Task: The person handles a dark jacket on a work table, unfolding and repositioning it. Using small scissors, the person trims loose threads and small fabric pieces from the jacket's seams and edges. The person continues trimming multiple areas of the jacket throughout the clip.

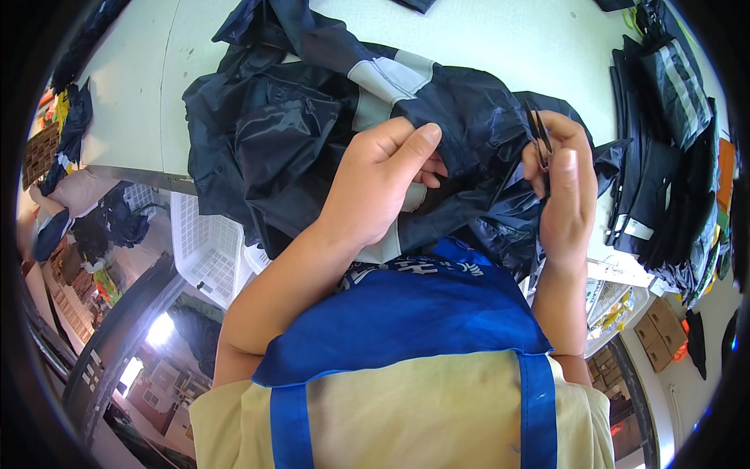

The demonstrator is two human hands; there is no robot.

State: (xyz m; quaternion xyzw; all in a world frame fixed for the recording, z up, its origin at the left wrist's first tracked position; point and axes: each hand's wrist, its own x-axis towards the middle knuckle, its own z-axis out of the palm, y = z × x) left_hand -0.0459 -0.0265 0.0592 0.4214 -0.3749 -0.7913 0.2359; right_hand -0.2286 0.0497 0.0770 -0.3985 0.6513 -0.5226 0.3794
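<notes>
Nearest to us is the blue apron point(406, 313) over a cream shirt, filling the lower middle of the view. Just above it, our left hand point(375, 184) has its grip clamped on a fold of the dark navy jacket point(297, 133), thumb on top and fingers tucked under the cloth. Our right hand point(566, 195) holds small black snips point(541, 144), its grip closed round them; we cannot tell whether the blades are apart. The snips run roughly upright, tips toward the far side, touching the jacket's edge just to the right of the left hand's pinch. The right hand is the nearer one to that spot. The jacket, with its grey reflective band point(387, 82), sprawls across the pale surface point(508, 39). A stack of folded dark garments point(664, 141) lies well apart to the right, and a white basket point(207, 250) sits below the surface's edge on the left.
</notes>
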